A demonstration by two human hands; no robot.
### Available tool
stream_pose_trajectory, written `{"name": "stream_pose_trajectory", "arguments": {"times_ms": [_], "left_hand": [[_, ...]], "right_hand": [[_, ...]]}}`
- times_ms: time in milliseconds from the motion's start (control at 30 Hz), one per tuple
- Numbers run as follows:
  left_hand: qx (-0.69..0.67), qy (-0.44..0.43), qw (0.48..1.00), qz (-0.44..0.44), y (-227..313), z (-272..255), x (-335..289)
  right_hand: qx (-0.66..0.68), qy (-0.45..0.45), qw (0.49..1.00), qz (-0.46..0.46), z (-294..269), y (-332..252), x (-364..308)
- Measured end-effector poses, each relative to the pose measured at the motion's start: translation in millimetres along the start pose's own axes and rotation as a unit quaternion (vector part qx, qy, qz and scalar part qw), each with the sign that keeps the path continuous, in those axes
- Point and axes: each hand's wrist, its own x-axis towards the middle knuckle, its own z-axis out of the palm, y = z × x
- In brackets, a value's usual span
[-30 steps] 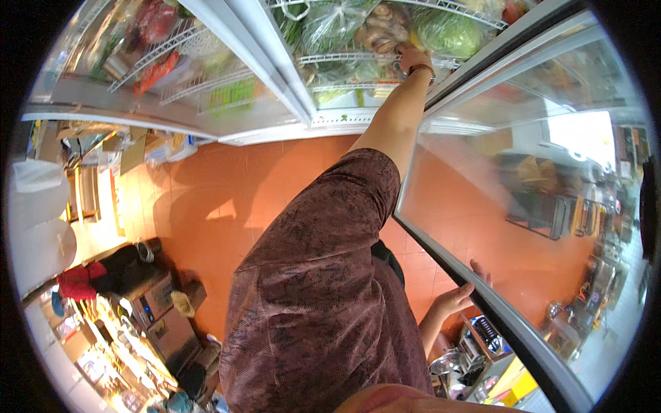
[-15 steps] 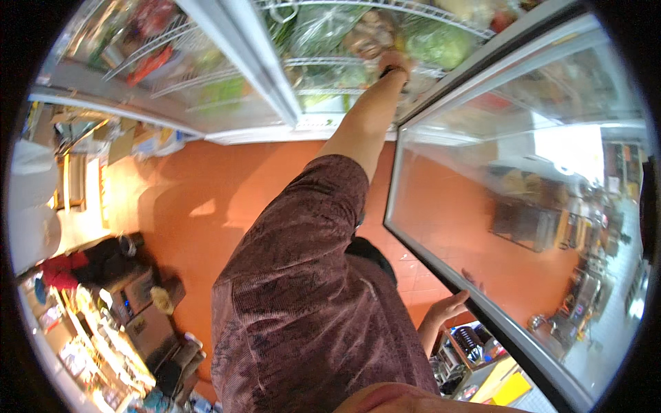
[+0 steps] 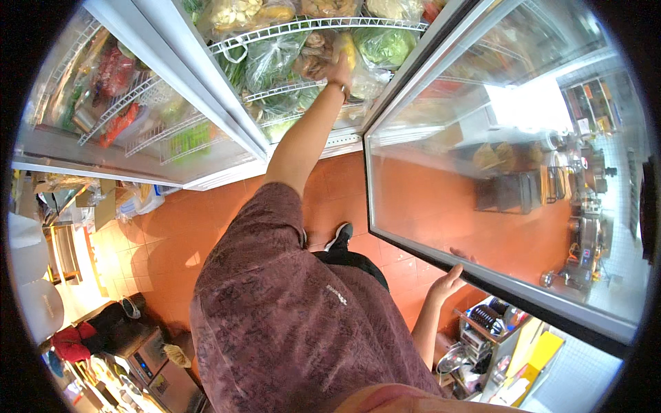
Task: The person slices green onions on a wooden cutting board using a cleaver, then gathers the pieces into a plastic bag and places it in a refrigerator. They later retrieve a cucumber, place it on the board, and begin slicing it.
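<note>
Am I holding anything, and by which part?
Your right hand touches the edge of the glass door; your left hand touches a yellow thing. Whether either hand actually grips cannot be told.

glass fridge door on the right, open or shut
Open: the glass fridge door is swung out, right hand at its edge, left hand inside.

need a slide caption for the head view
The left hand reaches in among bagged vegetables while the right hand touches the edge of an open glass door.
</note>
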Motion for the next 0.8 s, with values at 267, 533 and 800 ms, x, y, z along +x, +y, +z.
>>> {"name": "stream_pose_trajectory", "arguments": {"times_ms": [267,533,800], "left_hand": [[0.065,-0.134,0.988,-0.03,-75,-291,-251],[0.334,-0.179,0.924,-0.042,-16,-504,-363],[0.253,-0.247,0.932,-0.073,6,-465,-347]], "right_hand": [[-0.022,-0.182,0.983,-0.01,29,-56,-71],[-0.117,-0.477,0.87,0.049,148,-111,-129],[-0.127,-0.617,0.701,-0.335,283,-159,-153]]}}
